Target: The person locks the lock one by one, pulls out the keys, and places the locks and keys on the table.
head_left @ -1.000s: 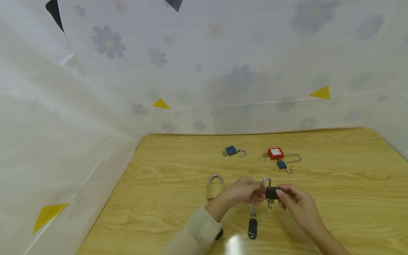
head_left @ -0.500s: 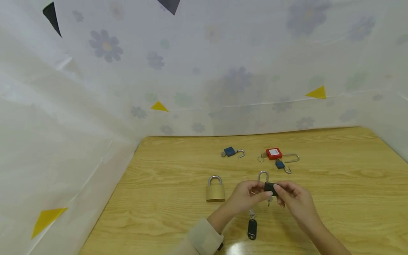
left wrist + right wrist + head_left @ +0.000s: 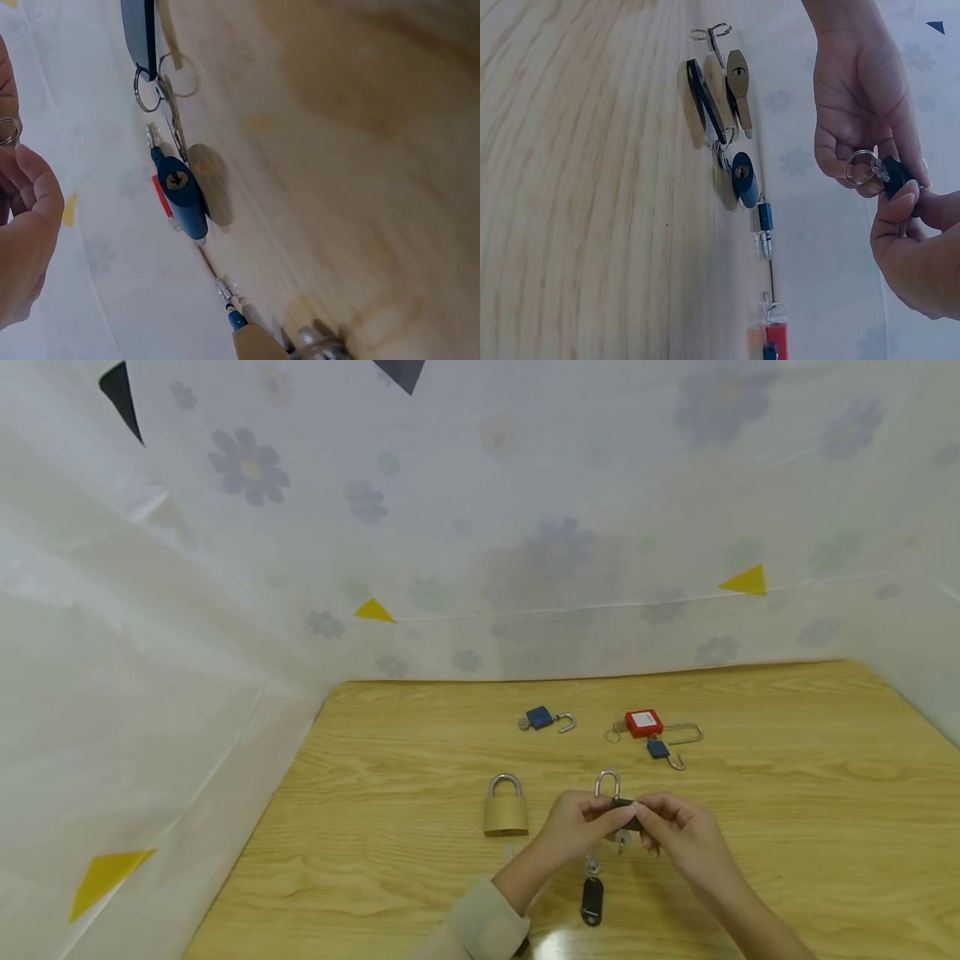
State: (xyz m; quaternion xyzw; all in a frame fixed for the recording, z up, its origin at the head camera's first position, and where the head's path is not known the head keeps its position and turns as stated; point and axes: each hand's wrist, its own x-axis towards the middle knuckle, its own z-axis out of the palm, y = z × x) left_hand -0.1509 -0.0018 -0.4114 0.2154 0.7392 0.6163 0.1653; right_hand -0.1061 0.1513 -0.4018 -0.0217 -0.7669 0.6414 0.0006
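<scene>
Both hands hold a black padlock (image 3: 625, 816) above the table. My left hand (image 3: 572, 831) pinches its left side, thumb across the front; my right hand (image 3: 684, 837) pinches the right side. The silver shackle (image 3: 608, 779) stands up, offset left of the body; its left leg's end is hidden by fingers. Below hangs a key (image 3: 622, 840), its ring (image 3: 860, 167) visible in the right wrist view. Under the hands lies a blue padlock (image 3: 742, 180), hidden in the head view. Closer in is a black key tag (image 3: 592, 900) with keys (image 3: 592, 865).
Left of the hands lies a brass padlock (image 3: 506, 815), shackle down in its body. Farther back are a blue padlock (image 3: 539, 718), a red padlock (image 3: 643, 722) and a small blue padlock (image 3: 657, 749), their shackles open. Flowered sheeting (image 3: 465, 568) walls the table (image 3: 375, 760).
My left thumb has come onto the front of the black padlock. Both hands have shifted it slightly left, and its shackle stands more upright.
</scene>
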